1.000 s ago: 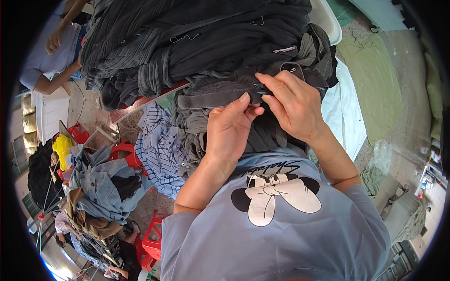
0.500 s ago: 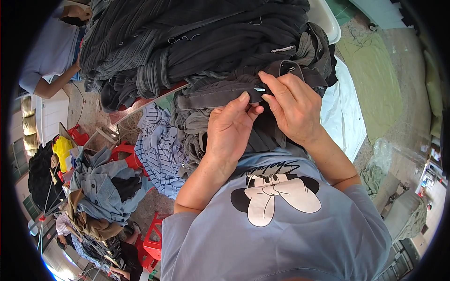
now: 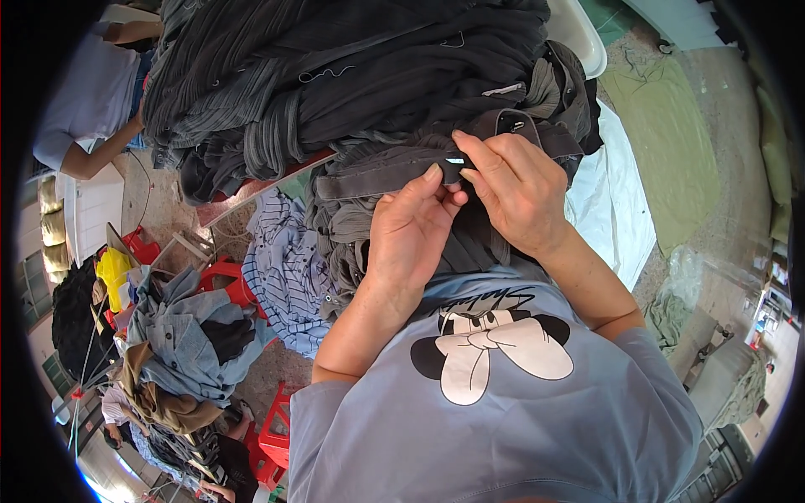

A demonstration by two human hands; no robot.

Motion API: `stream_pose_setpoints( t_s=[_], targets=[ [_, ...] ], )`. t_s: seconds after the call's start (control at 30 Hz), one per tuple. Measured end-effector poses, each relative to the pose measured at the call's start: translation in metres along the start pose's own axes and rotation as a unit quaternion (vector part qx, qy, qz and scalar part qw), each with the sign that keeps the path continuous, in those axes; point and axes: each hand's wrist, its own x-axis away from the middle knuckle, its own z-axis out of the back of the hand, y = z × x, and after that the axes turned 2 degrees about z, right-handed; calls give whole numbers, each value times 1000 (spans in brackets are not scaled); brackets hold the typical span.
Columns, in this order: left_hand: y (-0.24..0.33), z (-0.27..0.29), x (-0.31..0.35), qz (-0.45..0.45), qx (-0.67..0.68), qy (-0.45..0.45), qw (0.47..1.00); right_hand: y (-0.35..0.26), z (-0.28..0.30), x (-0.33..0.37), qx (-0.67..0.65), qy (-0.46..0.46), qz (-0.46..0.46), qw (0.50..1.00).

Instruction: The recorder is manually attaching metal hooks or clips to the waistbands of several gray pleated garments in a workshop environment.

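Observation:
A dark grey cloth band (image 3: 356, 181), like a belt or waistband, stretches leftward from my left hand (image 3: 411, 225), whose thumb and fingers pinch its end. My right hand (image 3: 524, 197) is closed at the fingertips on a small dark piece with a shiny strip (image 3: 455, 160), right against the band. Whether that piece is a blade, a clip or a buckle I cannot tell. Both hands are nearly touching. Below and around them lies crumpled dark grey clothing (image 3: 348, 225), and a looped strap with a metal fitting (image 3: 517, 126) rests just beyond my right hand.
A big heap of dark pleated garments (image 3: 352, 80) fills the far side, with a white tub (image 3: 587, 42) at its right. Blue striped cloth (image 3: 289, 268), denim clothes (image 3: 189, 335) and red stools (image 3: 275, 427) stand left. A co-worker's arm (image 3: 105, 155) shows at far left.
My right hand and the small piece with the shiny strip have shifted slightly left, closer to my left thumb. My left hand keeps its pinch on the band.

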Motion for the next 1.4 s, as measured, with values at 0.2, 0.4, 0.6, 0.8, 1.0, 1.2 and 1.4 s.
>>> stream_pose_setpoints(
  t_s=[0.2,0.4,0.6,0.8,1.0,1.2,1.4],
  targets=[
    [-1,1,-1,1,-3,6,1000,1,-2,2,35,6,13,999],
    [0,1,-1,-1,-6,8,1000,7,-6,2,35,34,34,998],
    [-1,-3,-2,-6,-12,14,1000,7,1,-1,-184,0,-132,974],
    [-5,-8,2,-32,-78,32,996,6,4,-8,-249,-80,-236,936],
    [0,-6,6,-65,-25,20,997,12,9,-8,-275,-106,-289,911],
    [-3,-4,4,-82,-43,30,995,2,5,-5,-58,-31,-73,995],
    [-7,-9,4,-111,-63,26,991,-8,6,-4,59,-26,24,998]
  ],
)
